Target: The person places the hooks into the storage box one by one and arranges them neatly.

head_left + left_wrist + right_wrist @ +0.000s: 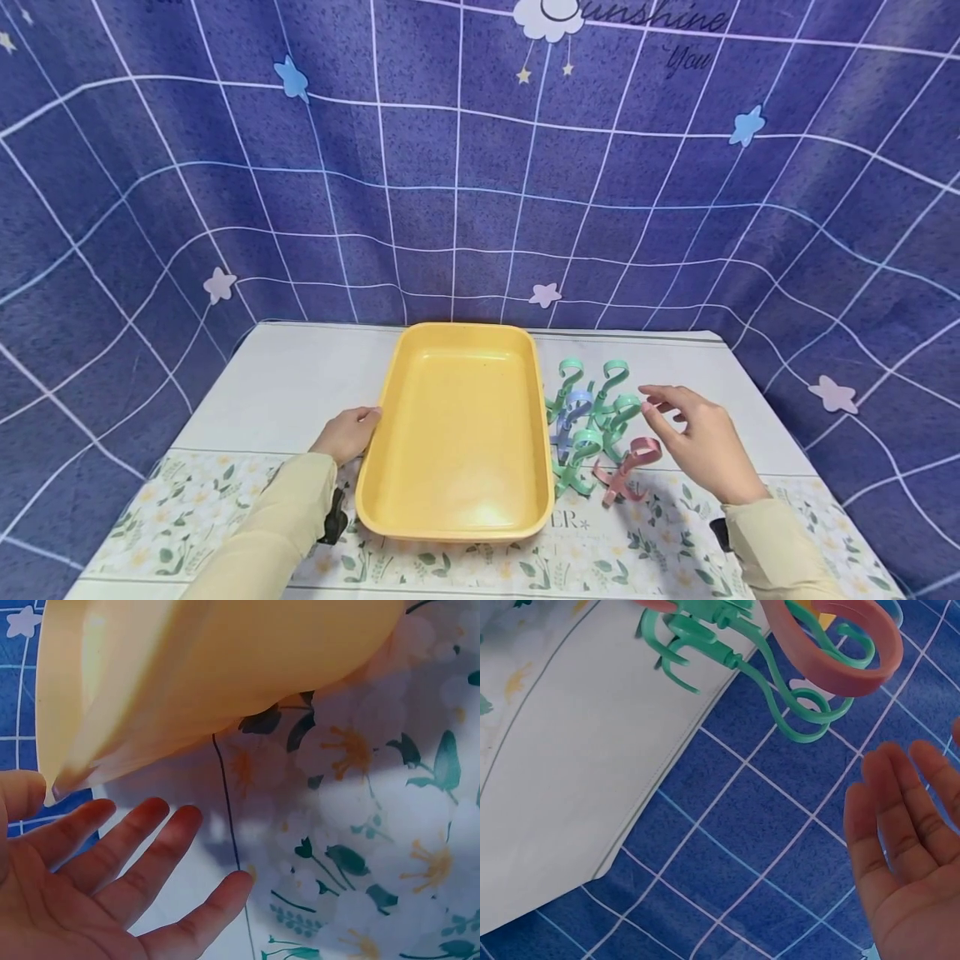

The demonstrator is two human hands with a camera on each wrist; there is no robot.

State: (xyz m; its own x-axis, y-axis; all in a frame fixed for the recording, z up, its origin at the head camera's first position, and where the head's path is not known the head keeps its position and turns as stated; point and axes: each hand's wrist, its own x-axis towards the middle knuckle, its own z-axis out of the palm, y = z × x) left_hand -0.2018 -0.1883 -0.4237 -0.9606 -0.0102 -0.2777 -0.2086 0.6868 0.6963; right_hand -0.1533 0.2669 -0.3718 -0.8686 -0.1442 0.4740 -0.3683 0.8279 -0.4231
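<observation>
The yellow tray (457, 433) looks like smooth moulded plastic with a soft sheen along its floor. The green, blue and pink hook clips (592, 425) are glossy plastic too. A smooth, matt printed cover (285, 392) lies over the bench, and the blue backdrop (480, 183) looks like matt cloth.

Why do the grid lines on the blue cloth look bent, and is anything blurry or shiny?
Head view: the wide lens bows the straight grid on the backdrop; soft glare sits on the yellow tray near its front rim. Left wrist view: the tray is a close, blurred mass above the left hand. Right wrist view: the hook clips are slightly soft, the right hand sharper.
</observation>
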